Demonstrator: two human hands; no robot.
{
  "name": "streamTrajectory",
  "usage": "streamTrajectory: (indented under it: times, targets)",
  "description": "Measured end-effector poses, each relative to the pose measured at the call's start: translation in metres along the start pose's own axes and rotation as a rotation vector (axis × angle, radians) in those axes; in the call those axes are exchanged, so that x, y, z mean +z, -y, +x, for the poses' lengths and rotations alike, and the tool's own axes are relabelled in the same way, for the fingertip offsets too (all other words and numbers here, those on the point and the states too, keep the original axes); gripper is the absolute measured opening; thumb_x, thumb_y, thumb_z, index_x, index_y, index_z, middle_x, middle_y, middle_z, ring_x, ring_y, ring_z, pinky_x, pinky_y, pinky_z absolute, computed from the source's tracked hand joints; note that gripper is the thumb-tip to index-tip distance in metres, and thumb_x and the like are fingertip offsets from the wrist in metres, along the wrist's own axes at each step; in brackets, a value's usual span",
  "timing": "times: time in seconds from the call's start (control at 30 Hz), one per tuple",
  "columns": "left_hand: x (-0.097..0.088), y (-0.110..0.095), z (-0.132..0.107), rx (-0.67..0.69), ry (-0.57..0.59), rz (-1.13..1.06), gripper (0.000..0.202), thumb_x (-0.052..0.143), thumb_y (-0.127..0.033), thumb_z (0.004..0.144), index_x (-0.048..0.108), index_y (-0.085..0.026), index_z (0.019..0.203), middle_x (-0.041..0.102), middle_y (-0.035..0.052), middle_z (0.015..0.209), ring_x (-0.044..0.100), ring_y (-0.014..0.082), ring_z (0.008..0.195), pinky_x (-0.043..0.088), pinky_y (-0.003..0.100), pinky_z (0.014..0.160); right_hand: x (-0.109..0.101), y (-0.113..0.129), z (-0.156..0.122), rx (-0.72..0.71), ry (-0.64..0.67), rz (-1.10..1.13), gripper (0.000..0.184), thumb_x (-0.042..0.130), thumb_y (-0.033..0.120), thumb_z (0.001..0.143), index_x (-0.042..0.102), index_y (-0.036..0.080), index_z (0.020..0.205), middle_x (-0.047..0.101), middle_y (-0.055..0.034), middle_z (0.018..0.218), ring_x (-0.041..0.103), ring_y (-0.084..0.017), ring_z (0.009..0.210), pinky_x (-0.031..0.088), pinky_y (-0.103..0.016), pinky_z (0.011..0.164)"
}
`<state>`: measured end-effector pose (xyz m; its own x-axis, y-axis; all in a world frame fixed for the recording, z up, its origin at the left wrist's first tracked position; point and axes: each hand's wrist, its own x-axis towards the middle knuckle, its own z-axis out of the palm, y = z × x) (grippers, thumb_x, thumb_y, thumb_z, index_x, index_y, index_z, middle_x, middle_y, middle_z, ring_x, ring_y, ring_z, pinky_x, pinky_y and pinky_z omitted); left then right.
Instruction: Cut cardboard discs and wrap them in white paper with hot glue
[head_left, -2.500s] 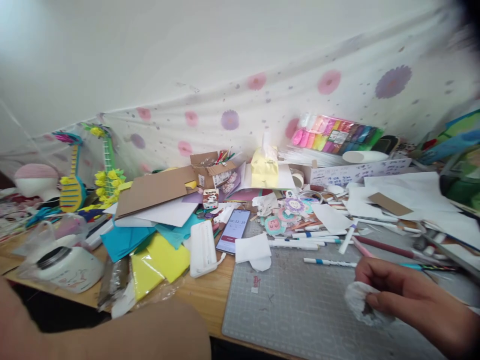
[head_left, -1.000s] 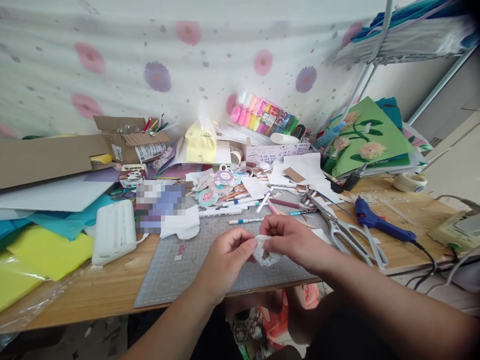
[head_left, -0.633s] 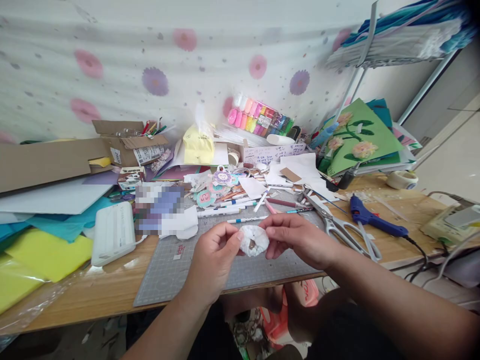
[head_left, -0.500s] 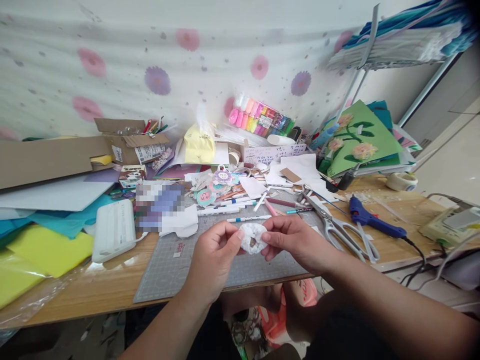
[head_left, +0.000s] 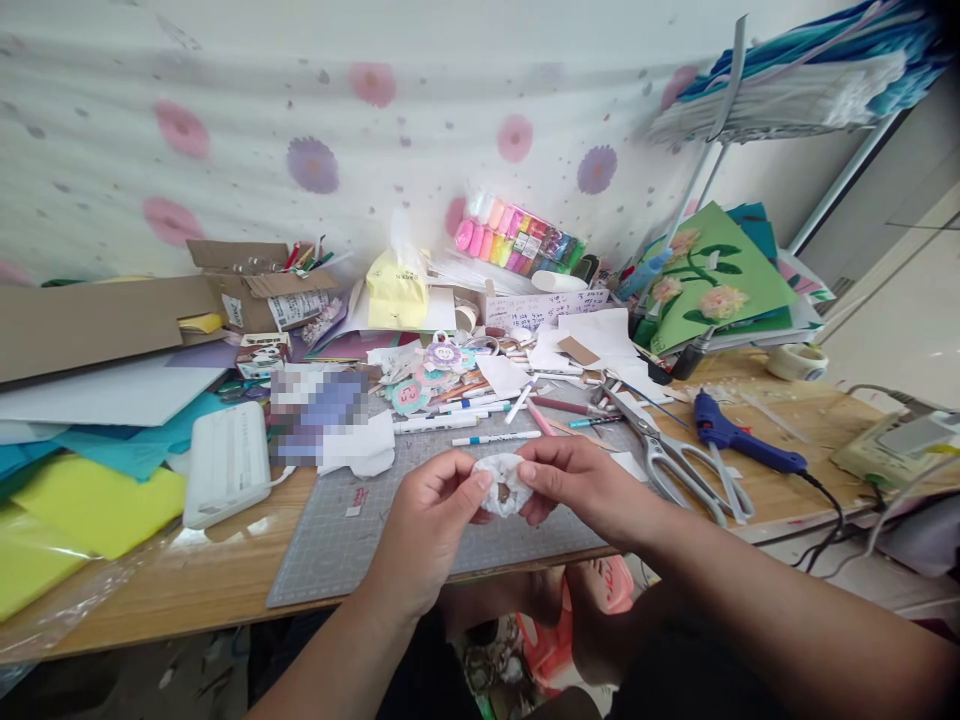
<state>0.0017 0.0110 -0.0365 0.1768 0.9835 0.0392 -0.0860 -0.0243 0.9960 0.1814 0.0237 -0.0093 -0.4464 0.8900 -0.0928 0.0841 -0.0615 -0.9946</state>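
A small, crumpled white ring [head_left: 501,464], of paper or cloth, is held up between my two hands above the front of the grey cutting mat [head_left: 330,545]. Something brown shows at its centre; whether it is a hole or a thing inside, I cannot tell. My left hand [head_left: 433,510] pinches the ring's left edge between thumb and fingers. On the opposite edge, my right hand [head_left: 589,485] grips it the same way, thumb on the near face. Just beyond the ring lies a white marker [head_left: 495,438]. The fingertips behind the ring are partly hidden.
Large scissors [head_left: 667,455] and a blue glue gun [head_left: 742,435] with its cord lie to the right. Paper scraps and pens clutter the back of the mat. On the left are a white power bank [head_left: 227,465], yellow sheets [head_left: 112,500] and a cardboard box [head_left: 274,295].
Both hands have come slightly lower with the white ring, which is turned a little between the fingers. Both hands keep their pinch on it. The table things have not moved.
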Motion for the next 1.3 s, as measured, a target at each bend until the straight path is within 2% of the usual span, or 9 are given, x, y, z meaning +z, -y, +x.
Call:
streamTrajectory:
  times: [0.17,0.33,0.5,0.6,0.73,0.87,0.93,1.1,1.3]
  targets:
    - [0.001,-0.002,-0.002,0.011,-0.010,0.027,0.021,0.063,-0.034,0.080,0.061,-0.017,0.069,0.059,-0.0018,0.067,0.053,0.0125,0.066,0.048,0.022,0.059,0.004,-0.004,0.002,-0.013,-0.039,0.024,0.046,0.065,0.062,0.071,0.059,0.016,0.071,0.061,0.0003,0.068,0.058,-0.010,0.055,0.049,-0.024,0.057]
    - [0.004,-0.003,-0.002,0.028,-0.034,0.102,0.021,0.062,-0.035,0.079,0.059,-0.018,0.068,0.056,-0.0027,0.064,0.051,0.0125,0.062,0.047,0.023,0.058,0.008,-0.008,0.003,-0.040,-0.121,-0.059,0.047,0.065,0.063,0.070,0.058,0.017,0.064,0.057,0.0020,0.058,0.057,-0.011,0.051,0.046,-0.023,0.050]
    - [-0.002,-0.002,-0.003,0.066,-0.025,0.197,0.019,0.060,-0.036,0.082,0.063,-0.018,0.075,0.060,-0.0012,0.069,0.053,0.0143,0.066,0.045,0.024,0.061,0.003,-0.006,0.002,-0.067,-0.026,-0.081,0.046,0.062,0.061,0.076,0.066,0.016,0.078,0.063,-0.0023,0.070,0.060,-0.014,0.061,0.048,-0.025,0.056]
    - [-0.005,-0.004,-0.004,0.091,0.005,0.293,0.019,0.058,-0.035,0.083,0.063,-0.018,0.074,0.059,-0.0016,0.067,0.051,0.0138,0.065,0.041,0.024,0.060,0.002,-0.003,0.003,-0.121,-0.067,-0.053,0.038,0.060,0.053,0.080,0.068,0.016,0.083,0.061,-0.0018,0.073,0.055,-0.013,0.064,0.046,-0.025,0.057]
    - [-0.002,-0.008,-0.006,0.113,0.016,0.387,0.020,0.057,-0.033,0.083,0.062,-0.018,0.072,0.057,-0.0021,0.064,0.048,0.0133,0.062,0.037,0.024,0.058,0.005,0.000,0.005,-0.119,-0.146,-0.128,0.020,0.065,0.034,0.075,0.065,0.016,0.068,0.054,0.0026,0.059,0.046,-0.011,0.056,0.038,-0.024,0.055]
    - [-0.001,-0.011,-0.009,0.129,-0.011,0.422,0.020,0.057,-0.033,0.082,0.062,-0.018,0.069,0.055,-0.0025,0.061,0.046,0.0130,0.059,0.036,0.023,0.055,0.007,0.002,0.006,-0.129,-0.180,-0.201,0.011,0.065,0.026,0.071,0.065,0.017,0.065,0.057,0.0025,0.060,0.048,-0.012,0.059,0.037,-0.024,0.056]
    - [-0.002,-0.012,-0.009,0.123,-0.006,0.417,0.020,0.057,-0.033,0.082,0.062,-0.018,0.070,0.056,-0.0023,0.062,0.047,0.0133,0.060,0.036,0.023,0.056,0.007,0.003,0.005,-0.106,-0.159,-0.155,0.012,0.067,0.028,0.070,0.065,0.017,0.065,0.058,0.0025,0.059,0.049,-0.011,0.058,0.038,-0.024,0.056]
    - [-0.005,-0.014,-0.011,0.099,0.065,0.395,0.019,0.058,-0.033,0.082,0.063,-0.018,0.072,0.056,-0.0030,0.063,0.048,0.0124,0.060,0.037,0.023,0.056,0.007,0.006,0.004,-0.040,-0.051,-0.011,0.032,0.067,0.045,0.072,0.062,0.016,0.061,0.054,0.0030,0.054,0.049,-0.010,0.053,0.041,-0.024,0.052]
    - [-0.003,-0.017,-0.014,0.099,0.084,0.451,0.020,0.057,-0.032,0.081,0.058,-0.018,0.067,0.049,-0.0045,0.059,0.043,0.0115,0.058,0.034,0.023,0.055,0.007,0.009,0.002,-0.068,-0.014,-0.116,0.024,0.072,0.034,0.071,0.061,0.015,0.062,0.053,0.0048,0.055,0.044,-0.008,0.053,0.034,-0.022,0.051]
